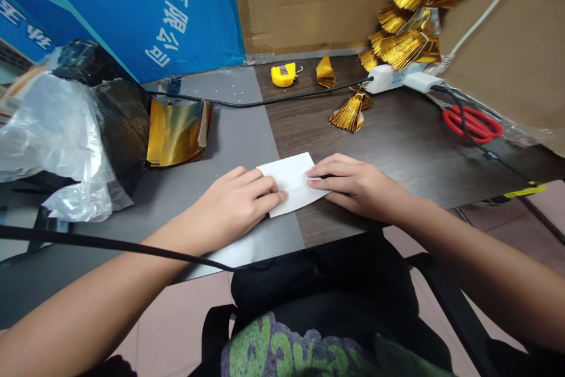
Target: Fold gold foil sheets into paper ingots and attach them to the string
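Observation:
A small rectangular sheet of white paper (293, 183) lies on the table in front of me, with a crease running across its length. My left hand (236, 203) grips its left end, fingers curled and the thumb pressed near the crease. At the right end, my right hand (357, 186) holds the paper between thumb and fingers, its fingertips resting on the upper side. What the paper's underside looks like is hidden.
Behind the hands are a gold foil stack (176, 133), a yellow tape measure (283, 74) and gold fringed pieces (351, 111). Plastic bags (57, 124) crowd the left. Red-handled scissors (472, 123), a white power strip (384, 78) and a black cable (247, 104) lie farther back.

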